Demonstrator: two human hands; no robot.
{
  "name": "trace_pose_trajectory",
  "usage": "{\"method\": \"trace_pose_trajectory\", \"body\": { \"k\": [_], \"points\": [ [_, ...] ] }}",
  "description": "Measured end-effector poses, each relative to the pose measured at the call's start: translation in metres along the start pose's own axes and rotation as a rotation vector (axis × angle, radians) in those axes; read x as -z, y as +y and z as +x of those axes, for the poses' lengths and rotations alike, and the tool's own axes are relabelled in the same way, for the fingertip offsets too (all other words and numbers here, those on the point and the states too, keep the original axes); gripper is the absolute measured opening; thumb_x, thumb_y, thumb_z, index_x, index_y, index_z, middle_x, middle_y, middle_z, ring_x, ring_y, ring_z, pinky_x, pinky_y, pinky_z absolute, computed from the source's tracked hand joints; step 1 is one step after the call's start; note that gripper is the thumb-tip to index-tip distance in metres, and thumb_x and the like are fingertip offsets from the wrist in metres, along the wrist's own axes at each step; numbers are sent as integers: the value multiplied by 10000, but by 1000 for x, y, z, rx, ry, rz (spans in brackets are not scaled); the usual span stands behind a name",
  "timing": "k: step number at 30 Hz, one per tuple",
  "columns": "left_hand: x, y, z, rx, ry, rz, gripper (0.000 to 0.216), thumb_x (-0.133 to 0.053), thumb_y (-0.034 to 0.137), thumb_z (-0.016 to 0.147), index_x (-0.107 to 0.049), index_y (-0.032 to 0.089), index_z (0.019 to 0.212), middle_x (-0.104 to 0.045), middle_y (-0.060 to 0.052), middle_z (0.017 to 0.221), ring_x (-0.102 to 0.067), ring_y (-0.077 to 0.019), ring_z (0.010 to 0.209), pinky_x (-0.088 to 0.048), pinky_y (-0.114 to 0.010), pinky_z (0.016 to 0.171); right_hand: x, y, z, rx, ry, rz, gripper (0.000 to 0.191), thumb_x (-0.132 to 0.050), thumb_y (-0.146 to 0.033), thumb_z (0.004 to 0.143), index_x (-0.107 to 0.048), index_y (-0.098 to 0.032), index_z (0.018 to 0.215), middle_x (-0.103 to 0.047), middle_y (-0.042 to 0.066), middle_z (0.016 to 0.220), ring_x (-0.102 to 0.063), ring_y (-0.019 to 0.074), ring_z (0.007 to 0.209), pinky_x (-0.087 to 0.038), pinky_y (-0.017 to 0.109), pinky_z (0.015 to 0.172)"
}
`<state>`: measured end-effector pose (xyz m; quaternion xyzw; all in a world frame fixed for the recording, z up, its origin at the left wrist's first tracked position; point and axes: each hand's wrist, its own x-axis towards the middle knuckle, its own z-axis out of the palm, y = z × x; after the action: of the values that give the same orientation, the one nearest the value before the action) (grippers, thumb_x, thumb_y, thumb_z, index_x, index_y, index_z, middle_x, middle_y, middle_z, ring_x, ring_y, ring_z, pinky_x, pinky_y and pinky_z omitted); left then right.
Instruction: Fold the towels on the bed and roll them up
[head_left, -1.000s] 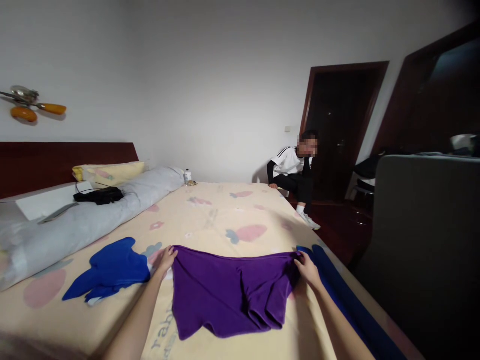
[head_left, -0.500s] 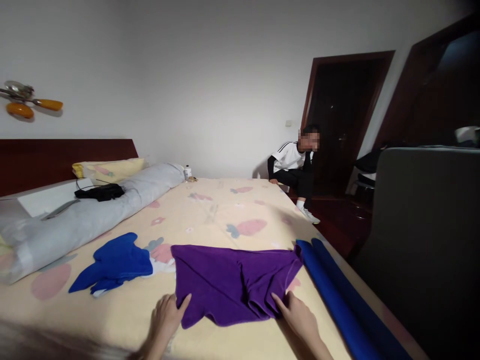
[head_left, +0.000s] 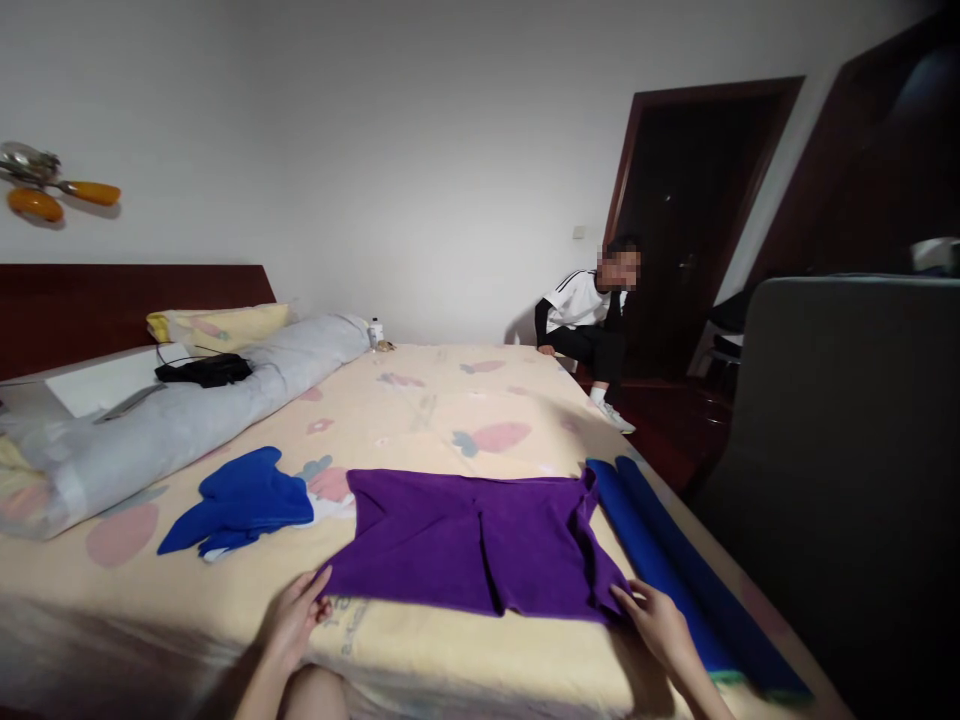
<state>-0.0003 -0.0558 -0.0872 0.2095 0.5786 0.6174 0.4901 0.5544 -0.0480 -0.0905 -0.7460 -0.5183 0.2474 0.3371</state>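
A purple cloth (head_left: 427,545) lies spread on the bed, with a fold running down its middle and its right edge bunched. My left hand (head_left: 295,610) pinches the near left corner between thumb and fingers. At the near right corner, my right hand (head_left: 660,612) grips the fabric the same way. Left of the cloth is a crumpled blue cloth (head_left: 244,500), apart from both hands. Two long blue rolls (head_left: 667,560) lie side by side along the bed's right edge, close to my right hand.
The bed (head_left: 420,410) has a cream sheet with pink prints. A grey rolled quilt (head_left: 225,420), a black item (head_left: 204,370) and a yellow pillow (head_left: 225,325) are at the left. A person (head_left: 581,310) sits at the far corner. A dark panel (head_left: 847,420) stands at right.
My hands have moved apart, drawing the near corners of the purple cloth outward. Its near edge is now wider and straighter, with fewer wrinkles. The view has tilted slightly downward.
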Motion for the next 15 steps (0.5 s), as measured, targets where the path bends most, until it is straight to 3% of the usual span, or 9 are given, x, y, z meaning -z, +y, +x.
{"method": "trace_pose_trajectory", "body": {
  "k": [4, 8, 11, 15],
  "points": [
    [18, 8, -3, 32, 0, 55, 444, -889, 352, 430, -586, 175, 703, -434, 99, 488, -467, -68, 416, -335, -171, 387, 22, 13, -3, -28, 14, -161, 265, -487, -450, 708, -587, -253, 562, -711, 69, 618, -677, 265, 642, -447, 326, 587],
    [40, 21, 2, -16, 50, -47, 414, -874, 286, 412, -656, 159, 740, -416, 100, 523, -418, -48, 427, -344, -169, 383, 47, 21, -7, -104, -54, -167, 220, -502, -409, 699, -648, -258, 638, -669, 41, 513, -666, 256, 571, -454, 326, 570],
    [57, 31, 10, -80, 103, -75, 371, -833, 267, 430, -678, 169, 752, -483, 72, 606, -394, -41, 452, -382, -180, 398, 60, 29, -11, -131, -82, -133, 244, -543, -469, 675, -660, -259, 630, -616, 26, 430, -637, 252, 490, -461, 329, 538],
    [75, 39, 12, -244, 213, 235, 345, -782, 378, 467, -680, 207, 749, -606, 24, 748, -484, -85, 519, -466, -216, 464, 66, 41, -15, -94, 32, -39, 283, -628, -549, 566, -644, -268, 592, -680, 41, 538, -679, 276, 594, -478, 320, 522]
  ]
}}
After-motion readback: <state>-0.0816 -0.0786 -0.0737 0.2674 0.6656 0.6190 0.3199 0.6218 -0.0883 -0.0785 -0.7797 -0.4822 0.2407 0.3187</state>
